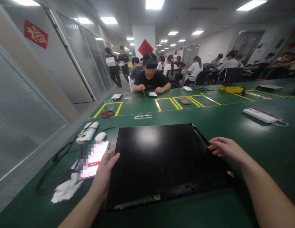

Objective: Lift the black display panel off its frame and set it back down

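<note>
Left hand [105, 164] bare, right hand [224, 147] likewise; slim forearms [266, 186] bare as far as visible.

The green table [263, 142] bears yellow tape [118, 109], red scissors [107, 113], a phone [97, 156] — and crumpled tissue [67, 189].

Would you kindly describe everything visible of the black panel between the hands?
The black panel is thin and rectangular, with a smooth, glass-like face showing a bright reflection. A green strip, perhaps circuit board, lines part of its near edge; a small pale piece shows toward its near right corner. It lies over the green table, possibly slightly raised. The left hand holds its left edge; the right hand is at its right edge, contact unclear.
</note>
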`<move>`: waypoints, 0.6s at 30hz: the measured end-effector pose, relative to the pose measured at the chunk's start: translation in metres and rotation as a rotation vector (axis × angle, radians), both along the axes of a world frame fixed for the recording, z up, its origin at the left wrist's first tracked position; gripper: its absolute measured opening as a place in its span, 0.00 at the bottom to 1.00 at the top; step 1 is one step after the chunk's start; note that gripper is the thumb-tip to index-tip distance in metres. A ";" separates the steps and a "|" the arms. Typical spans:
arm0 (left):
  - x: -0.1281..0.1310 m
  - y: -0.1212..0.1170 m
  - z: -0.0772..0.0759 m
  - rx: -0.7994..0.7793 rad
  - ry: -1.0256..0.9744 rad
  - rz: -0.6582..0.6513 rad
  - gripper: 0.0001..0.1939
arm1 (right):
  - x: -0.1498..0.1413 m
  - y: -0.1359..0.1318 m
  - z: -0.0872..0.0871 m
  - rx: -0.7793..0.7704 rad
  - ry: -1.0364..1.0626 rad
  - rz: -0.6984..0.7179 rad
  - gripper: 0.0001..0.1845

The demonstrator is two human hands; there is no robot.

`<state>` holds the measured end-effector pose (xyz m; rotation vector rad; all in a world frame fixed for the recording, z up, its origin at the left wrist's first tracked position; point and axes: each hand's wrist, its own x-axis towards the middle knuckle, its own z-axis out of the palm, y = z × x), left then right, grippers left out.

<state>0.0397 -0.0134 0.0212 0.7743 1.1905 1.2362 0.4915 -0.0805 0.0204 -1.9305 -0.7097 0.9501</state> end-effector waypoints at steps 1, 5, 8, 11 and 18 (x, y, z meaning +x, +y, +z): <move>0.001 -0.001 0.002 -0.004 0.010 -0.003 0.21 | 0.000 0.000 0.000 -0.007 -0.017 0.009 0.05; 0.003 -0.003 0.005 -0.026 0.042 -0.043 0.19 | 0.002 0.000 -0.001 -0.010 -0.066 0.024 0.07; 0.002 -0.003 0.003 -0.032 0.052 -0.062 0.19 | 0.003 0.000 -0.002 -0.009 -0.095 0.029 0.07; 0.001 -0.001 -0.001 -0.033 0.043 -0.076 0.20 | 0.001 0.001 -0.003 -0.005 -0.125 0.034 0.07; -0.001 0.001 0.006 -0.079 0.042 -0.107 0.26 | 0.002 0.001 -0.005 -0.013 -0.185 0.065 0.09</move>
